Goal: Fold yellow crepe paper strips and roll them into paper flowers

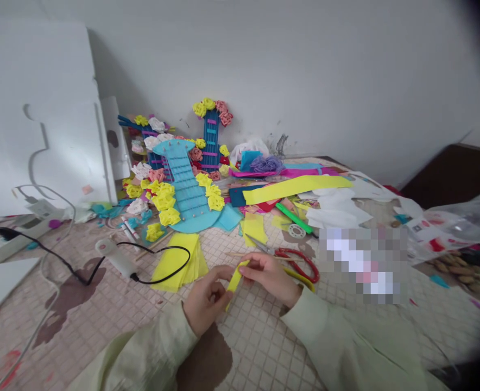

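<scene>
We pinch a narrow yellow paper strip (235, 280) between both hands: our left hand (206, 300) is closed on its lower end and our right hand (270, 277) on its upper end, so it slants between the two grips. Red-handled scissors (301, 262) lie just beyond the right hand, and a stack of yellow paper sheets (178, 262) lies to the left.

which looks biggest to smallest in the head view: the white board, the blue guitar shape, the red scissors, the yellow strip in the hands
1. white board
2. blue guitar shape
3. red scissors
4. yellow strip, partly covered, so its full size is unsure
</scene>
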`<state>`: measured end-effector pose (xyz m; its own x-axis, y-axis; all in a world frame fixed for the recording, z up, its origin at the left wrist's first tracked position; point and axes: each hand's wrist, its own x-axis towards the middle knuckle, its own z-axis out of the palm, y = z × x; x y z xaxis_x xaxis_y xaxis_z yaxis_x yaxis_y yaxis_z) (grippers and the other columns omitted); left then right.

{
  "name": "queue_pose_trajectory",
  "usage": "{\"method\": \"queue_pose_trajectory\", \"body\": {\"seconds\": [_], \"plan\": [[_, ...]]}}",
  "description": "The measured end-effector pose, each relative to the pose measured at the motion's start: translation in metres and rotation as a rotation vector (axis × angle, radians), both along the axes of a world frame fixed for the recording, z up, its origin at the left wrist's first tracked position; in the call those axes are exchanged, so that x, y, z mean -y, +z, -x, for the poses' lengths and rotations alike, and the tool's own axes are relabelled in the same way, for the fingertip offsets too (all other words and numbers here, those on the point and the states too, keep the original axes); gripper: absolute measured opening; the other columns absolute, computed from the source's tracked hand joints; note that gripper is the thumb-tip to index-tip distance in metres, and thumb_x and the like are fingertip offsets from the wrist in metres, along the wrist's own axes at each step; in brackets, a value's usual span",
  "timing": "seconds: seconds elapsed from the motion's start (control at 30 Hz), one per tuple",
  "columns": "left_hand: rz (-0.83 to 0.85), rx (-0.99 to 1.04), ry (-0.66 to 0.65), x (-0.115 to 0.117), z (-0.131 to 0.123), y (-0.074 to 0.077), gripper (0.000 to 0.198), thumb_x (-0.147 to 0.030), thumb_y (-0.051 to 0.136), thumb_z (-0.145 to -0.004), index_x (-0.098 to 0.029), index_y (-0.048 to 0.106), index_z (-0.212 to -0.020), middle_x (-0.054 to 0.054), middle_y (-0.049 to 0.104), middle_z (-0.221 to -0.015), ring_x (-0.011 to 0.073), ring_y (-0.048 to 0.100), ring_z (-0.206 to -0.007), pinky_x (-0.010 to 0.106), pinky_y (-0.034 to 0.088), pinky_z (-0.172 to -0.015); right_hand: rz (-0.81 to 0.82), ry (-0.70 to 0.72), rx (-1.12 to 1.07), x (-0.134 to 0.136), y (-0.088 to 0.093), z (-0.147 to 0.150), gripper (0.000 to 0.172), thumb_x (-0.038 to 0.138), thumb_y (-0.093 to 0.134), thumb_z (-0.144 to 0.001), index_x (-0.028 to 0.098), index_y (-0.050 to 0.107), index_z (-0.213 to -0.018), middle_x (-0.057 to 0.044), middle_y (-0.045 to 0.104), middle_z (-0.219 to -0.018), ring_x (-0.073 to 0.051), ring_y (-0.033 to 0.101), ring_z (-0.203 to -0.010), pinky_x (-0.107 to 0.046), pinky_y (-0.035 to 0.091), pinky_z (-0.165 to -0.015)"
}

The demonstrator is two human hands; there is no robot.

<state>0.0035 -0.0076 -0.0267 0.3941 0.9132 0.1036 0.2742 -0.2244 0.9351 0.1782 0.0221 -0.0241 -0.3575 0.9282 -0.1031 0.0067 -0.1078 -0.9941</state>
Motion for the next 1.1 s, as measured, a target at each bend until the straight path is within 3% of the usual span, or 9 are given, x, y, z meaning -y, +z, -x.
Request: {"method": "queue_pose_trajectory", "body": {"seconds": [0.17, 0.27, 0.3, 0.43, 0.53, 0.6, 0.7, 0.9, 1.1], "plan": [[-0.096, -0.051, -0.104, 0.000, -0.003, 0.007, 0.029, -0.014, 0.049, -0.071, -0.018, 0.057, -0.098, 0.005, 0.057, -0.088, 0.0055, 0.043, -0.049, 0.019, 0.035, -0.043, -0.158, 0.003, 0.166, -0.002, 0.005, -0.007, 0.023, 0.035, 0.055, -0.072, 0.016, 0.057, -0.087, -0.003, 0.063, -0.073, -0.013, 0.057, -0.058, -0.025, 0.046, -0.055], [-0.143, -0.069, -0.057, -0.004, -0.002, 0.010, 0.024, -0.019, 0.051, -0.073, -0.018, 0.060, -0.095, 0.006, 0.060, -0.084, 0.0092, 0.049, -0.057, 0.021, 0.041, -0.049, -0.310, -0.153, 0.368, -0.019, 0.016, -0.030, 0.028, 0.036, 0.046, -0.078, 0.016, 0.057, -0.094, -0.006, 0.064, -0.088, -0.015, 0.059, -0.075, -0.026, 0.047, -0.065], [-0.154, -0.075, -0.031, -0.006, -0.002, 0.011, 0.022, -0.021, 0.051, -0.074, -0.018, 0.061, -0.093, 0.006, 0.062, -0.083, 0.0105, 0.051, -0.061, 0.022, 0.042, -0.052, -0.392, -0.266, 0.614, -0.028, 0.019, -0.041, 0.029, 0.037, 0.041, -0.080, 0.017, 0.057, -0.094, -0.005, 0.064, -0.089, -0.014, 0.059, -0.077, -0.025, 0.046, -0.068], [-0.121, -0.116, 0.093, -0.022, -0.006, 0.013, 0.019, -0.024, 0.050, -0.076, -0.016, 0.063, -0.088, 0.004, 0.063, -0.075, 0.0111, 0.053, -0.060, 0.022, 0.043, -0.054, -0.398, -0.478, 0.925, -0.066, 0.025, -0.085, 0.033, 0.029, 0.046, -0.076, 0.012, 0.057, -0.101, -0.014, 0.058, -0.102, -0.023, 0.053, -0.093, -0.035, 0.039, -0.081], [-0.138, -0.136, 0.129, -0.039, -0.012, 0.013, 0.019, -0.021, 0.050, -0.074, -0.015, 0.063, -0.087, -0.001, 0.056, -0.055, 0.0097, 0.048, -0.050, 0.020, 0.040, -0.048, -0.349, -0.538, 1.115, -0.084, 0.022, -0.103, 0.042, 0.026, 0.054, -0.069, 0.012, 0.053, -0.109, -0.017, 0.055, -0.104, -0.030, 0.048, -0.100, -0.041, 0.035, -0.081], [-0.159, -0.145, 0.156, -0.050, -0.016, 0.013, 0.019, -0.019, 0.050, -0.073, -0.016, 0.062, -0.087, -0.001, 0.056, -0.057, 0.0094, 0.048, -0.050, 0.020, 0.040, -0.048, -0.320, -0.547, 1.202, -0.090, 0.018, -0.108, 0.042, 0.025, 0.055, -0.069, 0.013, 0.053, -0.110, -0.018, 0.056, -0.103, -0.031, 0.048, -0.098, -0.041, 0.035, -0.079], [-0.195, -0.164, 0.210, -0.067, -0.018, 0.009, 0.022, -0.016, 0.049, -0.073, -0.015, 0.061, -0.091, 0.002, 0.061, -0.072, 0.0096, 0.051, -0.056, 0.021, 0.042, -0.052, -0.303, -0.543, 1.280, -0.096, 0.013, -0.109, 0.038, 0.023, 0.053, -0.071, 0.014, 0.054, -0.108, -0.017, 0.057, -0.101, -0.030, 0.050, -0.095, -0.039, 0.035, -0.076], [-0.234, -0.228, 0.249, -0.088, -0.013, -0.005, 0.026, -0.013, 0.046, -0.074, -0.012, 0.060, -0.096, 0.004, 0.064, -0.075, 0.0109, 0.055, -0.058, 0.021, 0.044, -0.053, -0.319, -0.545, 1.313, -0.104, 0.009, -0.113, 0.032, 0.017, 0.052, -0.070, 0.011, 0.057, -0.101, -0.018, 0.061, -0.095, -0.028, 0.055, -0.088, -0.032, 0.036, -0.069], [-0.318, -0.340, 0.268, -0.097, -0.011, -0.019, 0.028, -0.008, 0.044, -0.073, -0.015, 0.062, -0.094, 0.005, 0.065, -0.082, 0.0143, 0.057, -0.072, 0.026, 0.045, -0.068, -0.434, -0.570, 1.240, -0.106, 0.025, -0.116, 0.026, 0.025, 0.053, -0.071, 0.011, 0.060, -0.092, -0.015, 0.063, -0.092, -0.025, 0.056, -0.087, -0.027, 0.037, -0.068]]}}
